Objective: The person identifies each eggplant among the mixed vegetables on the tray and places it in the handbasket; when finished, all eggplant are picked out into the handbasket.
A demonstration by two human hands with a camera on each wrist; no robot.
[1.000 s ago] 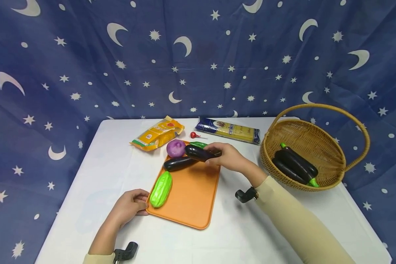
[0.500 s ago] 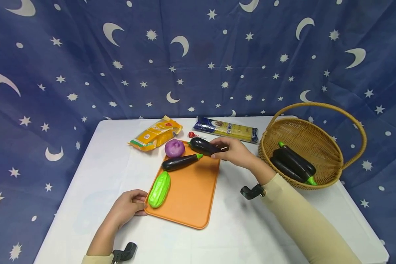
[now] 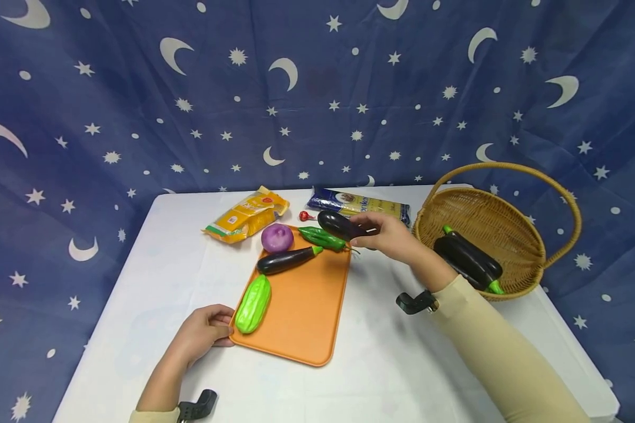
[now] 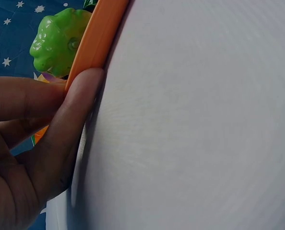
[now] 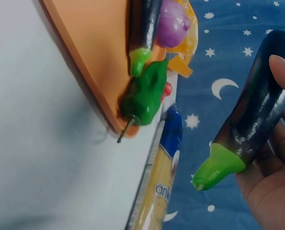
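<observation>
My right hand (image 3: 388, 236) grips a dark eggplant (image 3: 337, 224) above the tray's far right corner. In the right wrist view the eggplant's green stem end (image 5: 219, 167) sticks out of the hand, and the thumb lies along its skin. At the near left corner of the orange tray (image 3: 303, 314), my left hand (image 3: 206, 330) pinches the rim between thumb and fingers. On the tray lie a bright green bumpy gourd (image 3: 253, 304), a second eggplant (image 3: 286, 260), a purple onion (image 3: 277, 238) and a green pepper (image 3: 323, 238), whose thin stem overhangs the edge.
A wicker basket (image 3: 529, 258) with a tall handle stands at the right, with eggplants (image 3: 468, 258) inside. Along the back lie a yellow packet (image 3: 249, 214), a red lollipop (image 3: 306, 216) and a spaghetti pack (image 3: 344, 201), partly behind the right hand.
My right hand has carried the eggplant rightward and slightly back, from over the tray's middle to its far right corner. This uncovers the green pepper. The left hand keeps its hold on the rim.
</observation>
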